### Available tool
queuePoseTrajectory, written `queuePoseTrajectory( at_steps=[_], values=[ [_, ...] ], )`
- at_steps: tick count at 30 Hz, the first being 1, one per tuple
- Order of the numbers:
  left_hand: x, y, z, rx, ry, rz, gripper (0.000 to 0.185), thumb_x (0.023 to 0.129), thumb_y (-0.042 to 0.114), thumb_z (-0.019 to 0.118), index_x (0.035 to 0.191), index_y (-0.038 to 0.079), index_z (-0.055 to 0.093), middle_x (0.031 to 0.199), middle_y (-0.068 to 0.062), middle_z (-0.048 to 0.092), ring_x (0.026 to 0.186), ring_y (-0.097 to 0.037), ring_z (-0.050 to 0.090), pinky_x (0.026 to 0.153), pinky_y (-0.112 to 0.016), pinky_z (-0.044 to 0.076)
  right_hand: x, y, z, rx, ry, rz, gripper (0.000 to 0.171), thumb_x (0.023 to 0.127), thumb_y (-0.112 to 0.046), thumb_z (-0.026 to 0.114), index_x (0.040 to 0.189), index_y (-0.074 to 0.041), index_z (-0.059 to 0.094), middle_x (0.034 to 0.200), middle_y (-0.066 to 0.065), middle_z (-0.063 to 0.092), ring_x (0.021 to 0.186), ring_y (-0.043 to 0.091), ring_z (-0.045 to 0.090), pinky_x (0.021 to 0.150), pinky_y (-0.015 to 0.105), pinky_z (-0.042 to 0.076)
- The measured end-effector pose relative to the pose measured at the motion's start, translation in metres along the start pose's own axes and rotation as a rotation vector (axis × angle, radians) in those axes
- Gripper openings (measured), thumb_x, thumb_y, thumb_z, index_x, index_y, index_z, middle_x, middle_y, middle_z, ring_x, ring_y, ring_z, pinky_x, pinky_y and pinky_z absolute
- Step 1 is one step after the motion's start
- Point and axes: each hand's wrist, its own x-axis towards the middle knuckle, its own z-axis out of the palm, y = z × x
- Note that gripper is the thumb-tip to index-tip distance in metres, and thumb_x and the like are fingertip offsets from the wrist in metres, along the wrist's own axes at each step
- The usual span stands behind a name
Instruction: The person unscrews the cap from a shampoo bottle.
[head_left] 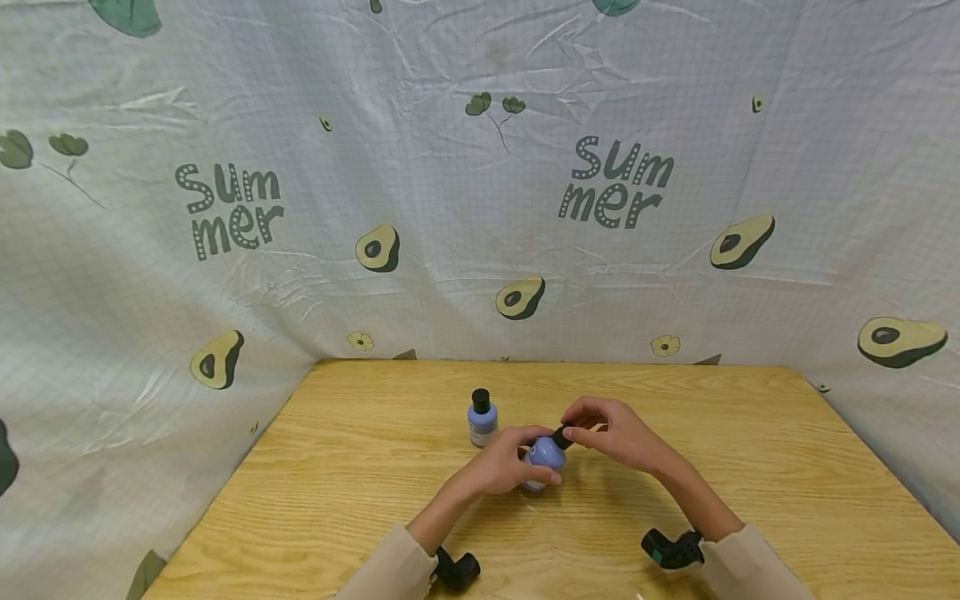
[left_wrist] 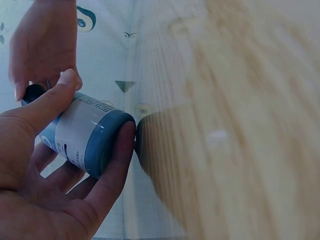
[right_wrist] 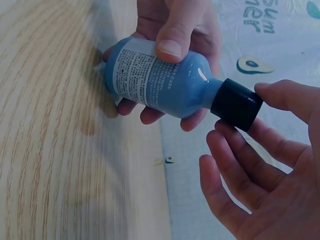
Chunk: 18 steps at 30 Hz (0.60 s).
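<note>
1. Head view: The left hand [head_left: 504, 468] is wrapping its fingers round the body of a blue bottle [head_left: 544, 455], holding it tilted just above the wooden bench [head_left: 360, 467]. The right hand [head_left: 617, 433] is pinching the bottle's black cap [head_left: 562, 437] with thumb and fingertips; the body is apparently being steadied so that the cap can be worked. A second blue bottle with a black cap [head_left: 482, 417] is standing upright on the bench just behind and to the left, apart from both hands. A backdrop cloth [head_left: 480, 183] printed with avocados and the word "Summer" is hanging behind the bench and along both sides. Black wrist-mounted devices are showing at both sleeves.

2. Left wrist view: The left hand [left_wrist: 45, 170] is cradling the bottle [left_wrist: 85, 137] on its side, with the thumb lying along the label and the fingers [left_wrist: 117, 165] curling under and round the base. The right hand [left_wrist: 42, 45] is closing on the cap end. The bench [left_wrist: 240, 125] is appearing blurred.

3. Right wrist view: The right hand [right_wrist: 260, 175] is gripping the black cap [right_wrist: 236, 104] between the thumb and curled fingers, with the palm open below. The left hand [right_wrist: 175, 30] is clamping the labelled bottle [right_wrist: 160, 80], neck pointing toward the right hand. Bench grain [right_wrist: 55, 125] is running beneath, with the cloth [right_wrist: 270, 45] beyond its edge.
</note>
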Motion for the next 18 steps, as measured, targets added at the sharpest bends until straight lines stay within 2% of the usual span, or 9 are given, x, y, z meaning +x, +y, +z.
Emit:
queuePoseTrajectory(
  at_steps=[10,18],
  values=[
    [0.0006,-0.0009,0.0003,0.012,0.004,0.001,0.056,0.090,0.026,0.083,0.141,0.014,0.064,0.132,-0.004,0.070,0.111,-0.013,0.066,0.091,-0.026,0.054,0.0009,-0.0002,0.0000,0.048,-0.030,-0.033,0.019,0.100,-0.015,0.067,0.117,-0.006,0.069,0.113,0.013,0.069,0.099,0.014,0.066,0.085,0.026,0.056],
    [0.0008,-0.0008,0.0008,0.003,0.000,0.004,0.055,0.090,0.026,0.083,0.141,0.015,0.064,0.133,-0.003,0.070,0.112,-0.011,0.066,0.094,-0.028,0.054,0.0004,-0.0012,-0.0002,0.025,-0.016,-0.013,0.021,0.102,-0.022,0.066,0.117,-0.008,0.069,0.111,0.009,0.070,0.097,0.013,0.066,0.083,0.027,0.055]
  ],
)
